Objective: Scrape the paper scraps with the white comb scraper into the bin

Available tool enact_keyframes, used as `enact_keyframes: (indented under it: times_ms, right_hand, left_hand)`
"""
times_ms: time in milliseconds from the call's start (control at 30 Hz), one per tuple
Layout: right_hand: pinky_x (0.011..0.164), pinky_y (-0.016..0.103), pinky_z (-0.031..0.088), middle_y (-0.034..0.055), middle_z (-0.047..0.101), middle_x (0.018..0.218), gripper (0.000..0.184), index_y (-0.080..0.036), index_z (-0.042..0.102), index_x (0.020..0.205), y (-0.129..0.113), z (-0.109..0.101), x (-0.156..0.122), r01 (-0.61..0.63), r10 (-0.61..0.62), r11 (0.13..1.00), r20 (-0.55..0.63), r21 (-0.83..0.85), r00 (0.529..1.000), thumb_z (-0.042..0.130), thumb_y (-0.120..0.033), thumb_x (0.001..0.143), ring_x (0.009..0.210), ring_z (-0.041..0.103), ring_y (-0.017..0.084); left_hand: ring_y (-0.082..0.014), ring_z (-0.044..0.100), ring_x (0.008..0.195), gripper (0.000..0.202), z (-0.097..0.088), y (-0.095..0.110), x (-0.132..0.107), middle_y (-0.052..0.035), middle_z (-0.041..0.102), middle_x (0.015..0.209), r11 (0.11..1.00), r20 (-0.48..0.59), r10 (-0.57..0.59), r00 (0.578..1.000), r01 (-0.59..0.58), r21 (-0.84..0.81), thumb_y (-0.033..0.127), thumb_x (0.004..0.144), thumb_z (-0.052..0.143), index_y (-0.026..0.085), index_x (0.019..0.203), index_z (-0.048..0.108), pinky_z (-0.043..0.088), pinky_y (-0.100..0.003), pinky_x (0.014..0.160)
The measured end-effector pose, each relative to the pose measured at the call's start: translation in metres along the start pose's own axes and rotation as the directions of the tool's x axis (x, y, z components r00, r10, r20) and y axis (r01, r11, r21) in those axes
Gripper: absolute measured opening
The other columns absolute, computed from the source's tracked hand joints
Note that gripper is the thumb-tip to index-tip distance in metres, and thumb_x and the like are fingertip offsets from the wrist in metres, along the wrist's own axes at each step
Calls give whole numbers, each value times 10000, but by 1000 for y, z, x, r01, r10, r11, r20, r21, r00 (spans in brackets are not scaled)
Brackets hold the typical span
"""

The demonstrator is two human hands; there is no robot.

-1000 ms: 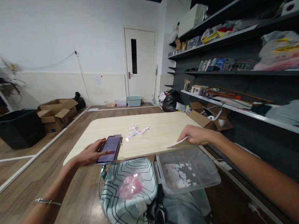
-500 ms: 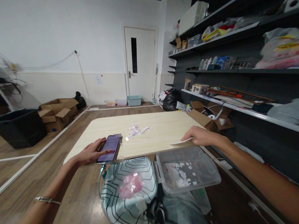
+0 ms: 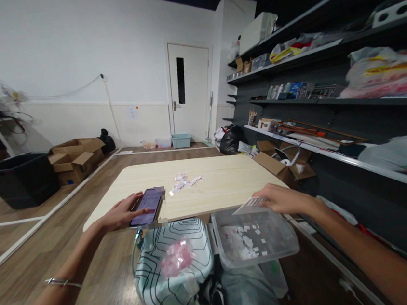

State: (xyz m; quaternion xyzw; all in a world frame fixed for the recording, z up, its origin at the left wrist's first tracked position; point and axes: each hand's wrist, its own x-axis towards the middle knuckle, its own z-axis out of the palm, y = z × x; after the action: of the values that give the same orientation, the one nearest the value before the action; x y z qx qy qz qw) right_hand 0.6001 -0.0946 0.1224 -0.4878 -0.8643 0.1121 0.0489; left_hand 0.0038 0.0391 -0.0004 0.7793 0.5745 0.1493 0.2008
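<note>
My left hand (image 3: pixel 120 214) lies with its fingers stretched out along the left side of a phone (image 3: pixel 150 204), its thumb resting on the lit screen. The phone is flat at the near left edge of a pale wooden table (image 3: pixel 224 182), and a cable runs from its lower end. Pinched in my right hand (image 3: pixel 281 198) is a white card (image 3: pixel 249 205) with printed lines or rows, tilted at the table's near right edge. Below that card sits a clear plastic box (image 3: pixel 284 243) holding many small white pieces.
Small paper scraps (image 3: pixel 182 181) lie in the middle of the table. A patterned bag (image 3: pixel 149 279) with a pink plastic-wrapped bundle (image 3: pixel 178 257) on it is close to my body, left of the box. Loaded shelves (image 3: pixel 314 99) line the right side; a black bin (image 3: pixel 17 184) stands left.
My right hand has raised and tilted the white card, so its printed face now shows above the box. The left hand stays at the phone. The view has shifted slightly.
</note>
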Motion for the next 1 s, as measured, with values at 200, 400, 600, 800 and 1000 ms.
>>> enact_keyframes:
  times_ms: [200, 400, 600, 800, 1000]
  right_hand:
    - [980, 345, 544, 224, 908, 1309, 542, -157, 691, 1694, -16, 3, 41, -220, 206, 974, -187, -56, 961, 656, -316, 1177, 1214, 850, 375]
    - [1139, 486, 632, 183, 860, 1389, 346, -154, 784, 1472, -19, 2, 114, -232, 235, 972, -115, 33, 965, 758, -359, 1194, 1286, 817, 341]
    - [1038, 515, 750, 113, 827, 1469, 418, -194, 802, 1480, -4, 8, 172, -318, 303, 922, 99, 221, 948, 867, -462, 1167, 1227, 842, 306]
    - [973, 470, 760, 111, 832, 1422, 394, -195, 794, 1476, -1, 26, 185, -366, 304, 853, 215, 372, 928, 858, -444, 1178, 1154, 846, 269]
    - [882, 406, 753, 85, 844, 1314, 331, -184, 807, 1401, -17, 46, 196, -348, 229, 801, 288, 487, 930, 859, -425, 1180, 1040, 839, 229]
  left_hand:
    - [-524, 473, 1841, 1522, 6, -4, 3, -226, 517, 1966, 1000, -24, -26, 999, 26, 9, 1236, 733, 511, 171, 1814, 625, 363, -595, 1546]
    - [-503, 503, 1827, 1416, 7, -4, 0, -182, 588, 1932, 1000, -43, -11, 999, 12, 23, 1209, 808, 464, 199, 1779, 667, 418, -573, 1518]
    - [-478, 462, 1857, 1383, 7, -4, 1, -186, 521, 1969, 999, -23, -7, 1000, 8, 32, 1138, 851, 498, 173, 1838, 600, 347, -586, 1550]
    - [-489, 475, 1846, 1412, 7, -4, 2, -210, 505, 1976, 999, -26, -16, 1000, 17, 45, 1121, 853, 542, 128, 1857, 565, 376, -591, 1538]
    - [-502, 499, 1828, 1378, 8, -4, 2, -191, 544, 1959, 998, -36, -12, 999, 14, 54, 1137, 854, 547, 175, 1839, 598, 405, -598, 1520]
